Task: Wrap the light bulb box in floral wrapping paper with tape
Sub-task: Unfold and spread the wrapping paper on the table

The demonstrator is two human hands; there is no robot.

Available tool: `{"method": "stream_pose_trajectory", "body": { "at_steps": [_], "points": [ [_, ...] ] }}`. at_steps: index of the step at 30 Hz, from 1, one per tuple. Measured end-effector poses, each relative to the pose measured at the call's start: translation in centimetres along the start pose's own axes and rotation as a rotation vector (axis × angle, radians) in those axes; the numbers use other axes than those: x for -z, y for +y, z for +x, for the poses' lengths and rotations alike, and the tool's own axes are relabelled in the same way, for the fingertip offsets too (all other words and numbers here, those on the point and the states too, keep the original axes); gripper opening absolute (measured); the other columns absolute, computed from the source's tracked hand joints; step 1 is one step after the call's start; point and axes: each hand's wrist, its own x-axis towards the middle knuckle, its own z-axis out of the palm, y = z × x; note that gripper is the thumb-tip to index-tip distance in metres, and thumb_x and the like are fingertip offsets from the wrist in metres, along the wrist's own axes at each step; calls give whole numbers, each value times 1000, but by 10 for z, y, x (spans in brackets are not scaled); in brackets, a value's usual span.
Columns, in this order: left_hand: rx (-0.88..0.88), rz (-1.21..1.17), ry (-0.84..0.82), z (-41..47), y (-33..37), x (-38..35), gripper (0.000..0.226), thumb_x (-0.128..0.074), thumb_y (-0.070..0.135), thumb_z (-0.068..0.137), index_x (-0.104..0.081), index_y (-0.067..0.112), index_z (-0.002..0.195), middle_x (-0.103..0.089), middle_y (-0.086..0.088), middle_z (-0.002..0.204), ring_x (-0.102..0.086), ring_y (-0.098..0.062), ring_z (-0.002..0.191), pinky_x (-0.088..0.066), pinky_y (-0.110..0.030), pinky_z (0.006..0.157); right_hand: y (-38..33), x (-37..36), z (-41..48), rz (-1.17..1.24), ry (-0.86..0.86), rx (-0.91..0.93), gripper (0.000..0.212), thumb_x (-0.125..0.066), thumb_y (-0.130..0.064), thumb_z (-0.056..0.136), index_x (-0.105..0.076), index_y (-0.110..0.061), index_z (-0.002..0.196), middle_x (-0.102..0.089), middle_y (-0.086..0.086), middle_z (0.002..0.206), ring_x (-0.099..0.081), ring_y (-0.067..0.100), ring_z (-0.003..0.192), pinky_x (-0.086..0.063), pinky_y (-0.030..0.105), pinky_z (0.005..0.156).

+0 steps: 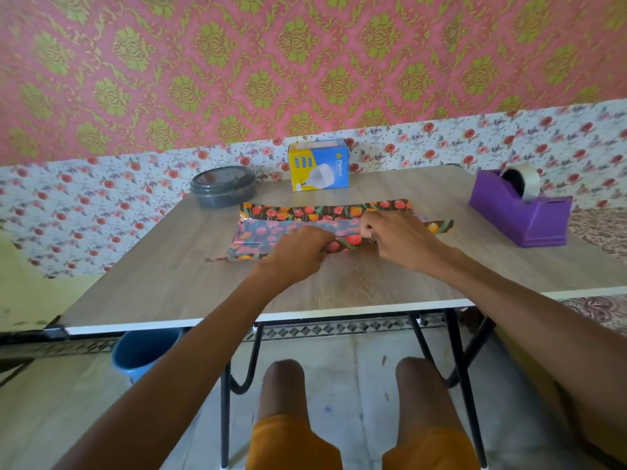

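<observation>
A folded sheet of floral wrapping paper (298,215), dark with red and orange tulips, lies in the middle of the wooden table (169,276). My left hand (295,254) pinches its near edge. My right hand (400,237) grips the paper a little further right, and a flap is partly turned over so its pale underside shows. The blue and yellow light bulb box (319,164) stands upright at the far edge of the table, apart from the paper. A purple tape dispenser (520,206) with a roll of clear tape sits at the right.
A round dark lidded container (222,186) rests at the table's far left, close to the paper's corner. A blue bucket (142,351) stands on the floor under the table's left side. A patterned wall rises directly behind the table.
</observation>
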Motion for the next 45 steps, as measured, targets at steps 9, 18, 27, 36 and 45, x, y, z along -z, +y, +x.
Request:
{"method": "stream_pose_trajectory", "body": {
  "at_steps": [9, 18, 27, 36, 45],
  "points": [
    [-68, -132, -334, -2, -1, 19, 20, -79, 18, 79, -76, 12, 98, -73, -2, 94, -64, -16, 85, -50, -33, 82, 3, 23, -1, 212, -495, 61, 27, -66, -8, 88, -65, -28, 70, -61, -14, 61, -59, 6, 60, -46, 29, 60],
    [0, -192, -605, -4, -1, 43, 12, -77, 25, 83, -76, 26, 94, -66, 25, 84, -57, 6, 78, -47, -28, 84, 2, 25, -8, 360, -677, 75, 29, -70, -12, 88, -67, -35, 71, -70, -13, 68, -63, -2, 65, -52, 26, 75],
    [104, -369, -308, 4, -8, 30, 17, -59, 20, 97, -70, 7, 102, -75, -7, 86, -72, -15, 70, -60, -33, 76, -7, 1, 4, 237, -404, -15, 18, -59, -13, 91, -72, -24, 96, -68, -12, 90, -67, 14, 78, -56, 36, 74],
    [143, -276, -226, -4, -31, -1, 12, -73, 23, 85, -69, 15, 92, -66, 11, 76, -62, -5, 65, -54, -29, 72, 16, -30, 0, 103, 10, -56, 16, -62, -9, 90, -71, -16, 101, -63, -2, 102, -57, 13, 90, -45, 27, 67],
    [35, -250, -387, 23, -44, 12, 22, -87, 14, 71, -70, 13, 85, -69, 5, 85, -66, -10, 76, -51, -26, 72, 10, -31, 61, 75, -293, -80, 23, -67, -24, 86, -64, -19, 109, -64, 0, 96, -60, 23, 95, -46, 33, 70]
  ]
}}
